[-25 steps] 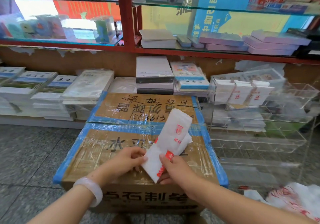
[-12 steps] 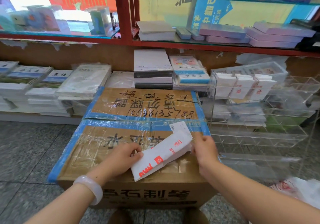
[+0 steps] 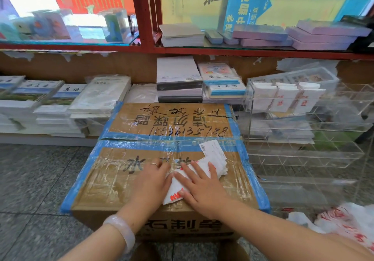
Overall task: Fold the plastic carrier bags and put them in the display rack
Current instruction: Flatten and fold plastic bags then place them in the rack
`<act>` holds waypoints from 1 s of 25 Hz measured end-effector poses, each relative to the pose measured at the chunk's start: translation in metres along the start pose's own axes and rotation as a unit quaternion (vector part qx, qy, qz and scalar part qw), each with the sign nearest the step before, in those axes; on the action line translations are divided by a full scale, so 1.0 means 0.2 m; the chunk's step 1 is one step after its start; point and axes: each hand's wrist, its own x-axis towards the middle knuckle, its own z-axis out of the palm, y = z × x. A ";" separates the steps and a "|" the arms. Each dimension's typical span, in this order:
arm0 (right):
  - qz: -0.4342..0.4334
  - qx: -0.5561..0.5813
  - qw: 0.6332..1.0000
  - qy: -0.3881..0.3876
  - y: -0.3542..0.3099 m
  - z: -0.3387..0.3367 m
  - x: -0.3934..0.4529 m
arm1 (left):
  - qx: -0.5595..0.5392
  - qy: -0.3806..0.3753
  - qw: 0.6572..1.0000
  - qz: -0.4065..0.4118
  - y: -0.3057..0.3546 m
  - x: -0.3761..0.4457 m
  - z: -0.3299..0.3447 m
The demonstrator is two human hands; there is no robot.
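Note:
A folded white carrier bag with red print [image 3: 175, 192] lies flat on top of a taped cardboard box [image 3: 141, 179]. My left hand [image 3: 152, 182] presses flat on the bag's left edge. My right hand [image 3: 202, 186] lies on the bag with fingers spread and straight, covering its middle. The bag's far end pokes out beyond my right fingers. A clear acrylic display rack [image 3: 303, 123] stands to the right of the box, and three folded bags [image 3: 285, 99] stand in its top tier.
A heap of loose white bags with red print [image 3: 344, 222] lies at the lower right. Stacks of books and paper packs [image 3: 60, 107] line the low shelf behind the box. A red-framed glass shelf [image 3: 141, 46] runs above. Grey tiled floor [image 3: 30, 179] spreads to the left.
The bag was held up off the box in both hands, then lowered onto the box top. Both hands now press it flat, and my right hand has moved from its far end onto its middle.

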 end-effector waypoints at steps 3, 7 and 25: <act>0.011 0.013 1.000 -0.006 -0.02 -0.01 0.00 | 0.050 0.006 0.996 0.077 0.05 -0.11 0.14; 0.024 0.015 1.000 -0.007 -0.01 -0.02 0.00 | 0.060 -0.135 0.988 0.049 0.00 -0.19 0.20; 0.298 0.089 0.948 0.065 0.41 -0.21 -0.13 | -0.071 -0.187 0.980 0.021 -0.06 -0.20 -0.04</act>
